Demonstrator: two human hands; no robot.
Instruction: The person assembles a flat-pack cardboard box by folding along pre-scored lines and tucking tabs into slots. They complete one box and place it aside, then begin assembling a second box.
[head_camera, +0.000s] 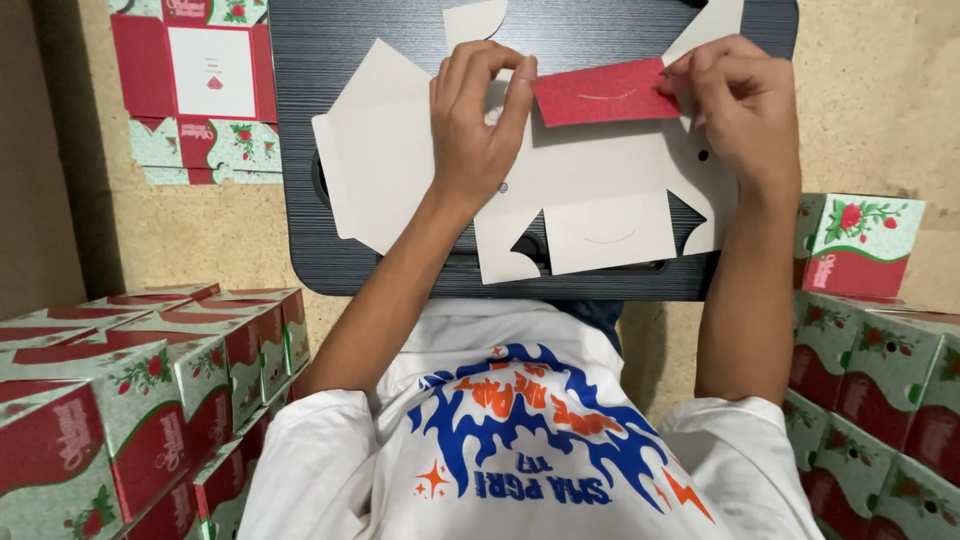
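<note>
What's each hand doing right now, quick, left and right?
Left hand: fingers pinched shut on the left end of the folded red flap of the flat box blank.
Right hand: pinched shut on the flap's right end.

You sit on a tan, speckled floor (180, 230) that runs out on both sides of a small dark worktop (300, 150) with a fine wood grain and rounded corners. Off the worktop's far left corner a stack of flat printed box blanks (200, 90), red and pale green with berry prints, lies on the floor. At your left, near its near left corner, folded boxes (140, 400) of the same print stand packed in rows. At your right, more boxes (870, 350) are piled beside the near right corner. A darker brown strip (35, 150) runs along the left edge. The light is warm and even.
</note>
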